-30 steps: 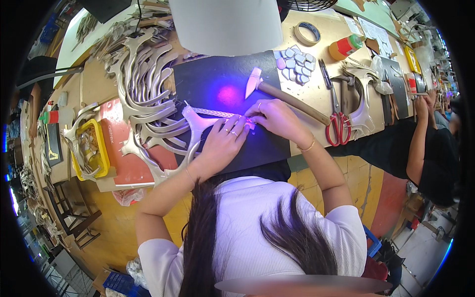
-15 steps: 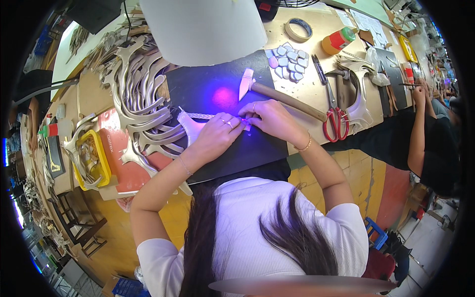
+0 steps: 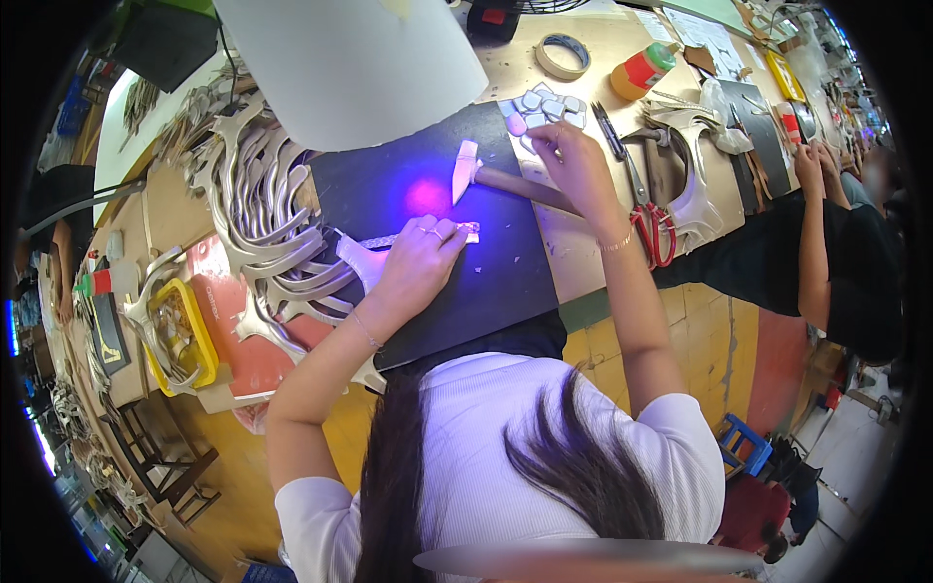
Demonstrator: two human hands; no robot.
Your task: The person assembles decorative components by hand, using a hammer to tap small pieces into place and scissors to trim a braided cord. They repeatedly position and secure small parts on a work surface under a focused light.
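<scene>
On the black mat (image 3: 510, 282), my left hand (image 3: 418, 267) is closed on a braided silver strap (image 3: 381, 240). The strap's shiny end (image 3: 472, 233) sticks out past my fingertips, under blue-violet light. A flat silver leather piece (image 3: 362, 258) joins the strap on the left. My right hand (image 3: 575, 167) reaches over a group of small grey-white rounded pads (image 3: 546, 103), thumb and fingers apart at its near edge; part of the group is hidden beneath it. Between my hands lies a hammer (image 3: 467, 175) with a wooden handle, which passes beneath my right forearm.
Silver leather straps (image 3: 248, 204) are heaped at left, beside a yellow tray (image 3: 199, 325). A white lamp shade (image 3: 360, 68) overhangs the mat. Tape (image 3: 563, 56), a glue bottle (image 3: 643, 73) and red-handled scissors (image 3: 653, 233) lie at right. Another person's arm (image 3: 814, 233) is farther right.
My right hand has left the strap end and moved up and right to the pads. My left hand keeps its grip, and the strap end now shows. The view has shifted slightly.
</scene>
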